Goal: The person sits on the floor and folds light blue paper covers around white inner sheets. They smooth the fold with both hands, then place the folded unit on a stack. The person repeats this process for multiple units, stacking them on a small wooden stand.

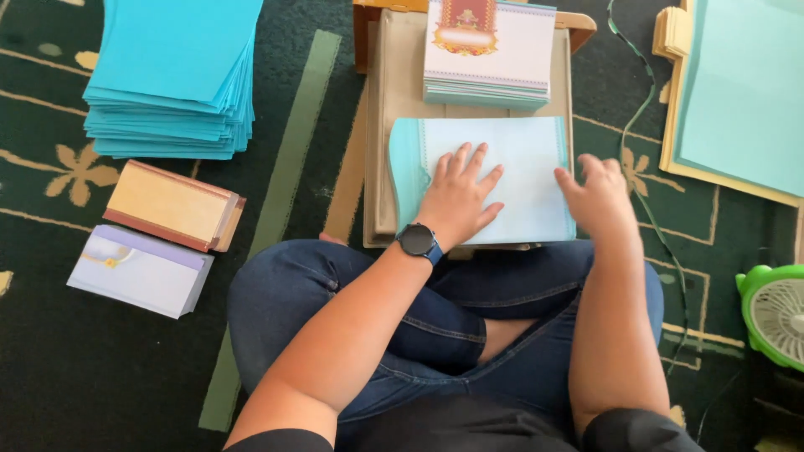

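While a pale blue card (519, 180) with a turquoise flap at its left edge lies flat on a beige board (394, 100) in front of the crossed legs, it is pressed down by the left hand (456, 201), whose fingers are spread open on its surface. A dark watch (417, 240) is worn on that wrist. The card's right edge is covered by the right hand (599, 197), palm down with fingers curled loosely; whether the edge is pinched cannot be told. Just beyond the card, a stack of printed cards (490, 54) is seen on the same board. A pile of blue sheets (172, 79) and two card bundles (163, 234) are laid on the green carpet (84, 377) at left, and a green fan (775, 314) stands at right.
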